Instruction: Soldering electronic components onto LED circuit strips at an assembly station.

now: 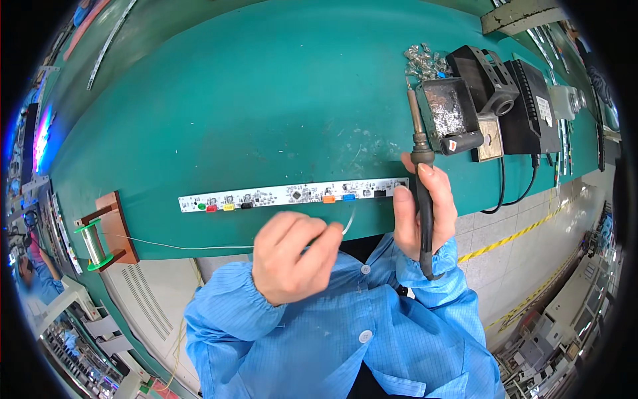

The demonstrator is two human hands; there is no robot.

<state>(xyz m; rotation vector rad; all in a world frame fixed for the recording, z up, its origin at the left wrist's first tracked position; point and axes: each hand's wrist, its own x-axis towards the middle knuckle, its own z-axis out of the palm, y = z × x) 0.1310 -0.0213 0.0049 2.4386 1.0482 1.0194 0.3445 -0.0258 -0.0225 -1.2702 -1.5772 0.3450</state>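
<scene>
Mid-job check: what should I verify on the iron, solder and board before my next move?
1. Soldering iron held in right grip: ok.
2. Solder wire held in left grip, free end showing: ok.
3. Wire spool mounted on its stand: ok.
4. Circuit board lying on the green bench top: ok.
5. Iron tip at the board: not ok, it points away.
6. Tip hot: cannot tell.

Now, beyond the circuit board (276,195), a broad lane is left open across the green mat (252,100). On the right, passage is barred: the soldering iron (423,156) is held tip-outward in the right hand (437,206), and just past it the way is walled off by tray (444,84), stand (488,76) and black box (531,106). Over left, the near strip is crossed by wire (173,246) strung from spool (94,245) to left hand (296,256).
</scene>
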